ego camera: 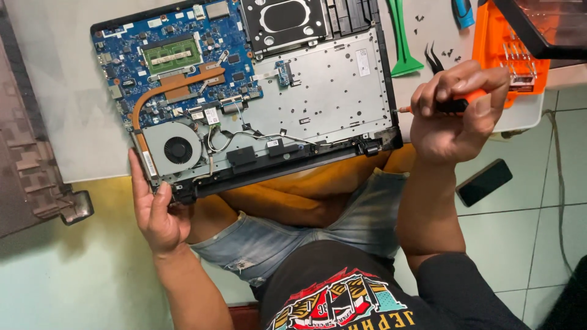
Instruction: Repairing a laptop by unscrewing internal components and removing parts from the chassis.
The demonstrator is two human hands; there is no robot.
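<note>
While laptop (244,91) overhangs white table (61,110) — tiled floor (520,244).

— Inspector: Your left hand (156,211) grips the near-left corner of the opened laptop (244,91), just beside its round fan (177,150).

— Second inspector: Your right hand (455,113) is closed around an orange-handled screwdriver (449,104), tip at the laptop's right edge. A green pry tool (400,43) lies on the tabletop (67,91); a dark phone (484,182) lies on the tiled floor (538,244).
</note>
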